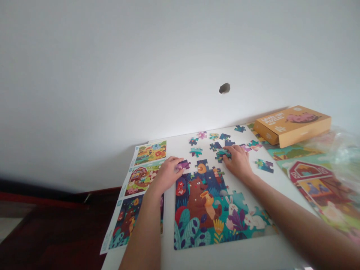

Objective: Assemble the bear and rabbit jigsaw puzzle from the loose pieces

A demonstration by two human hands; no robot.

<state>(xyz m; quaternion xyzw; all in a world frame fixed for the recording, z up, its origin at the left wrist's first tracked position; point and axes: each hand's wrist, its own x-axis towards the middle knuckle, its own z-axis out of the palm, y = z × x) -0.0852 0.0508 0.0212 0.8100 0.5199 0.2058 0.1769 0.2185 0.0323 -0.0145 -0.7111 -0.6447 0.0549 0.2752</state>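
A partly assembled puzzle (202, 210) with a bear and white rabbits lies on the white table (168, 258). Above its upper left corner, my left hand (168, 173) has its fingers closed on a purple puzzle piece (184, 165). My right hand (237, 159) is beyond the upper right part of the puzzle, its fingertips on a teal puzzle piece (221, 155). A piece with a round orange shape (201, 167) stands out at the puzzle's top edge. Several loose pieces lie past the hands, among them a teal one (196, 152) and a pink one (201, 135).
A reference sheet (121, 195) with puzzle pictures lies at the left. An orange puzzle box (295, 123) sits at the back right, by clear plastic wrapping (343, 150) and a farm picture (315, 180). The wall (168, 75) rises behind the table.
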